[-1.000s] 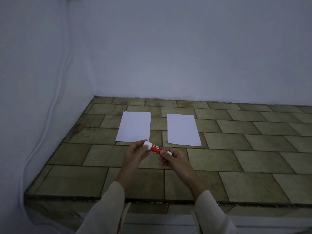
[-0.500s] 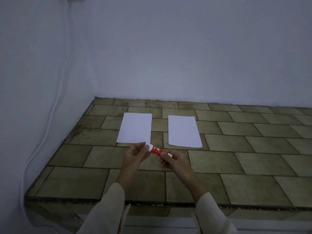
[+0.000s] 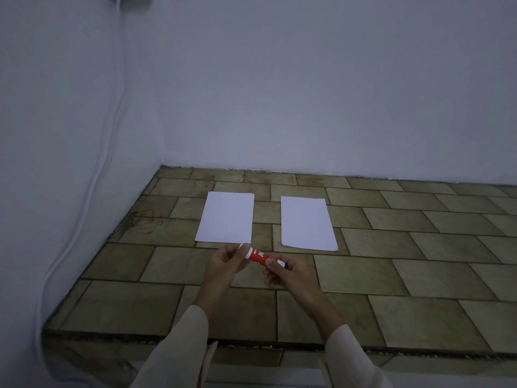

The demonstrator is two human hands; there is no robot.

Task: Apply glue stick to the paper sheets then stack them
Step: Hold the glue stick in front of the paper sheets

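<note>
Glue stick [image 3: 261,256]: red body with white lettering, held in the air between both hands. It lies roughly level, slanting from upper left to lower right. It sits above the tiles, just in front of the near edges of the two sheets and touching neither.
Cap [image 3: 244,248]: white, at the stick's left end, seated on the body (no gap shows between them).
Left hand [image 3: 225,266]: fingers curled, with thumb and fingertips pinching the cap. The red body runs out to the right of this hand.
Right hand [image 3: 289,277]: fingers curled round the stick's lower right end, thumb pressed on top of the red body. A white tip of the stick shows just past the thumb.
Left paper sheet [image 3: 226,218]: white, flat on the tiles beyond the left hand, its near edge just behind the cap in this view. A second edge shows at its far right corner, so how many sheets lie here cannot be told.
Right paper sheet [image 3: 306,224]: white and flat, beside the left one with a strip of tile between them, beyond the right hand.
Tiled surface [image 3: 391,275]: olive-brown rectangular tiles on a raised slab with a rough front edge.
Wall [image 3: 307,93]: plain and pale, meeting the tiles behind the sheets.
Cable [image 3: 109,121]: white, running down the left wall.
Sleeves [image 3: 181,351]: cream, covering both forearms.
</note>
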